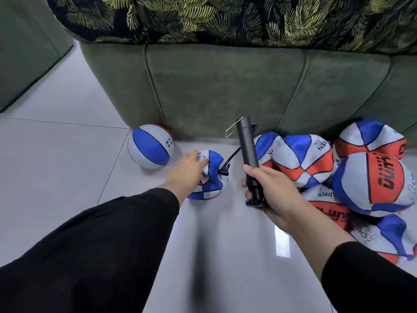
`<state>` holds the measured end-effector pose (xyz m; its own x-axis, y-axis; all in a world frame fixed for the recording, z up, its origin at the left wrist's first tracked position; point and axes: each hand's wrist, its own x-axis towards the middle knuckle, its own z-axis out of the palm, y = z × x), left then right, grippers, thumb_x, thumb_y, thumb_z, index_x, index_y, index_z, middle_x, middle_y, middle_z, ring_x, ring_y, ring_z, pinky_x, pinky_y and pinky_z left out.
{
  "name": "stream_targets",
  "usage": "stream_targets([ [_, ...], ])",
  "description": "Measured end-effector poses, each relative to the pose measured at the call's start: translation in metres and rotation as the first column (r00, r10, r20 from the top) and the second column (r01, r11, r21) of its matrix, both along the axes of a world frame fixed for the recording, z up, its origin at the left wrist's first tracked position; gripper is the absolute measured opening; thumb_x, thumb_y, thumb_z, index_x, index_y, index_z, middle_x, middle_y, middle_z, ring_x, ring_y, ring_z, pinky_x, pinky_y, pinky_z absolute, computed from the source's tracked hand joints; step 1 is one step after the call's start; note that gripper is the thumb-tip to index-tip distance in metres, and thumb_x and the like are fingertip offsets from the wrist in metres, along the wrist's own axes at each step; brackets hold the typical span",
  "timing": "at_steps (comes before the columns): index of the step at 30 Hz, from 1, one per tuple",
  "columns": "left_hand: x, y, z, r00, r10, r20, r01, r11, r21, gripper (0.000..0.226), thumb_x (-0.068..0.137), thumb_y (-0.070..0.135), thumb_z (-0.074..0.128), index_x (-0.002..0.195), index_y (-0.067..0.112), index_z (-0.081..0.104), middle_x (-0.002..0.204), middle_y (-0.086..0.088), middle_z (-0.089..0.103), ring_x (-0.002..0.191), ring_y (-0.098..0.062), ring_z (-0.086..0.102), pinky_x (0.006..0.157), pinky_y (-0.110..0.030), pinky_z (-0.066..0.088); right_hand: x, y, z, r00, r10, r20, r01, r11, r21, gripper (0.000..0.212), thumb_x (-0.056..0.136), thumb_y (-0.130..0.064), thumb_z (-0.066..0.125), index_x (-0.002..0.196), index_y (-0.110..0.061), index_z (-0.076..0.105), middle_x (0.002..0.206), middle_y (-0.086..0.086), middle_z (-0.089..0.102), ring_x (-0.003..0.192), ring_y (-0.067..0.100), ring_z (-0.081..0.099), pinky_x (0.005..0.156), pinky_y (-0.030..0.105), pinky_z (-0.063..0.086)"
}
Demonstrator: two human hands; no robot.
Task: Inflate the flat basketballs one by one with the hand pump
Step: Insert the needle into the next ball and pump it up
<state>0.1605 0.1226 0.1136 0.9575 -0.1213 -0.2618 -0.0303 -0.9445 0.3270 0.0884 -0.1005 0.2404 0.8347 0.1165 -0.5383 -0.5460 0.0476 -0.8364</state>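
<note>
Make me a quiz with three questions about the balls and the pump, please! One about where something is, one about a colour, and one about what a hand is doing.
1. Where is the round, pumped-up ball?
A. On the sofa
B. On the floor against the sofa's corner
C. In the pile of flat balls

2. What colour is the hand pump?
A. Black
B. Yellow
C. White

3. What is the right hand doing?
A. Resting flat on the floor
B. Holding a ball
C. Gripping the pump

Answers:
1. B: it sits alone on the white floor beside the green sofa, left of the flat ball that the left hand rests on.
2. A: its barrel and hose are black.
3. C: its fingers curl round the pump's lower end.
</note>
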Motion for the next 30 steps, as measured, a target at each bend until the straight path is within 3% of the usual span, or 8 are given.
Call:
stream_targets([
  [5,0.009,-0.010,-0.006,0.985,-0.063,-0.160,0.096,0.973,0.209,0.064,0.091,-0.001,0.057,0.150,0.019,0.044,0.159,-0.013,0.023,0.145,-0.034,0.029,0.106,-0.046,0.044,0.003,-0.005,-0.014,1.000,0.024,-0.019,-0.024,0.999,0.027,0.017,0.100,-0.030,0.065,0.096,-0.014,0.064,0.081,0.005,0.062,0.057,0.020,0.051,0.066,0.038,0.055],
  [8,0.001,-0.018,-0.003,0.992,0.036,-0.120,-0.025,0.995,0.098,0.057,0.097,0.009,0.051,0.153,0.020,0.043,0.164,-0.012,0.024,0.151,-0.030,0.023,0.117,-0.051,0.032,0.001,-0.008,-0.015,0.998,0.056,-0.004,-0.056,0.998,-0.032,0.018,0.101,-0.031,0.063,0.093,-0.015,0.064,0.082,0.005,0.061,0.057,0.020,0.050,0.063,0.036,0.052],
  [10,-0.011,-0.027,0.009,0.980,0.200,-0.025,-0.201,0.972,-0.125,0.047,0.103,0.015,0.045,0.149,0.017,0.052,0.157,-0.005,0.041,0.142,-0.027,0.040,0.113,-0.040,0.037,-0.003,-0.007,-0.012,0.997,0.069,0.017,-0.067,0.996,-0.064,0.024,0.103,-0.034,0.060,0.090,-0.014,0.063,0.081,0.005,0.061,0.057,0.020,0.050,0.059,0.032,0.050],
  [12,-0.031,-0.039,0.027,0.906,0.419,-0.064,-0.403,0.806,-0.434,0.033,0.107,0.021,0.043,0.126,0.014,0.070,0.129,-0.003,0.065,0.117,-0.027,0.059,0.090,-0.032,0.046,-0.009,-0.004,-0.006,0.997,0.076,0.021,-0.073,0.993,-0.094,0.032,0.105,-0.038,0.055,0.090,-0.011,0.064,0.079,0.006,0.062,0.056,0.020,0.049,0.056,0.031,0.050],
  [15,-0.062,-0.054,0.053,0.720,0.580,-0.380,-0.639,0.342,-0.690,0.039,0.109,0.033,0.046,0.092,0.011,0.073,0.086,-0.004,0.074,0.086,-0.026,0.066,0.081,-0.037,0.051,-0.022,0.001,0.003,0.997,0.076,0.009,-0.073,0.982,-0.172,0.046,0.108,-0.043,0.047,0.099,-0.003,0.068,0.074,0.009,0.066,0.055,0.022,0.051,0.056,0.034,0.050],
  [21,-0.108,-0.063,0.081,0.606,0.492,-0.625,-0.674,-0.099,-0.732,0.063,0.110,0.056,0.033,0.111,0.010,0.076,0.073,0.002,0.072,0.074,-0.017,0.060,0.066,-0.028,0.045,-0.048,0.017,0.014,0.999,0.000,-0.043,-0.007,0.986,-0.167,0.043,0.104,-0.033,0.049,0.102,0.004,0.069,0.071,0.014,0.069,0.053,0.024,0.051,0.053,0.032,0.048],
  [25,-0.127,-0.075,0.088,0.614,0.457,-0.644,-0.701,-0.060,-0.711,0.070,0.102,0.073,0.033,0.107,0.020,0.078,0.093,-0.009,0.078,0.081,-0.023,0.068,0.080,-0.040,0.056,-0.067,0.021,0.012,0.999,0.012,-0.038,-0.020,0.975,-0.221,0.038,0.102,-0.028,0.048,0.099,0.003,0.070,0.072,0.016,0.069,0.051,0.024,0.053,0.050,0.031,0.050],
  [30,-0.141,-0.088,0.099,0.633,0.452,-0.629,-0.730,0.079,-0.678,0.050,0.089,0.064,0.068,0.107,0.017,0.070,0.098,-0.009,0.078,0.092,-0.028,0.074,0.085,-0.043,0.061,-0.095,0.015,0.009,0.997,0.066,-0.030,-0.071,0.962,-0.263,0.034,0.098,-0.026,0.053,0.095,0.003,0.072,0.071,0.013,0.069,0.052,0.020,0.052,0.050,0.028,0.051],
])
